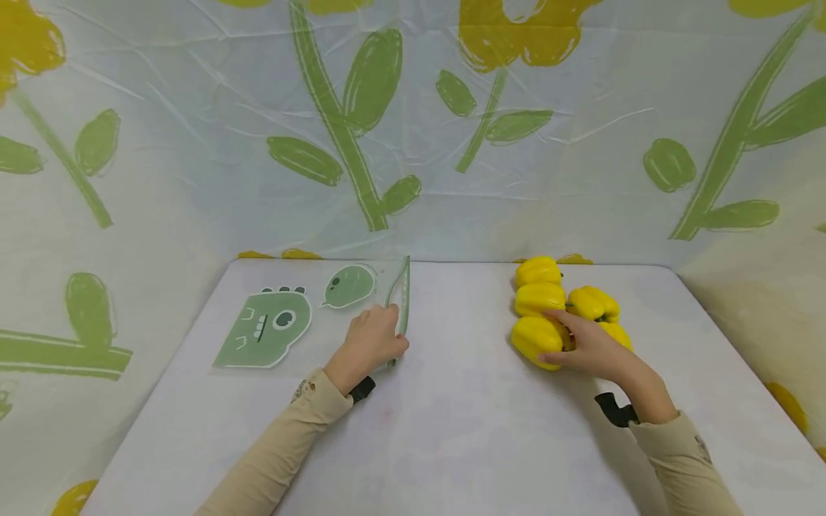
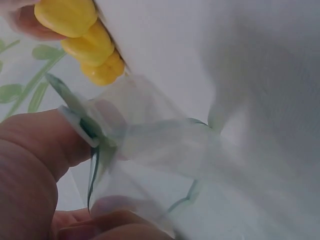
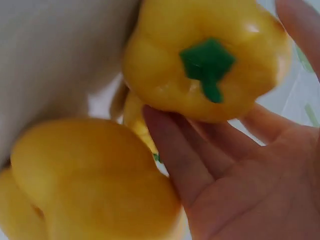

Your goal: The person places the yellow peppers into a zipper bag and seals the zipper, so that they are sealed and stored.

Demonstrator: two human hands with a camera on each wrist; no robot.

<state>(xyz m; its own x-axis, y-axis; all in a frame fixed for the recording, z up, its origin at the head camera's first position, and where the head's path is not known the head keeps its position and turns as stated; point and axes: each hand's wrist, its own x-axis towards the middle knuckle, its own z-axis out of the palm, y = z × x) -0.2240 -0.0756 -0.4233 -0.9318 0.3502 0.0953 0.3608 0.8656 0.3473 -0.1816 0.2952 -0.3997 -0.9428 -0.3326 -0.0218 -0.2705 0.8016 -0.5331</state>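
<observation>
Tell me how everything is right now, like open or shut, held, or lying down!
Plastic bag: lying mostly flat, green-edged mouth parted.
Left hand: pinching the bag's edge.
Front yellow pepper: beside the right hand's fingers, green stem on.
Right hand: at the front pepper; can't tell if gripping firmly.
Other four yellow peppers: outside the bag, grouped together.
Wall cloth: hanging, creased.

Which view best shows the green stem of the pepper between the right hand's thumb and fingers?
The right wrist view: the green stem faces that camera, uncovered. In the head view the right hand mostly hides it; the left wrist view shows yellow peppers, but no stem.
</observation>
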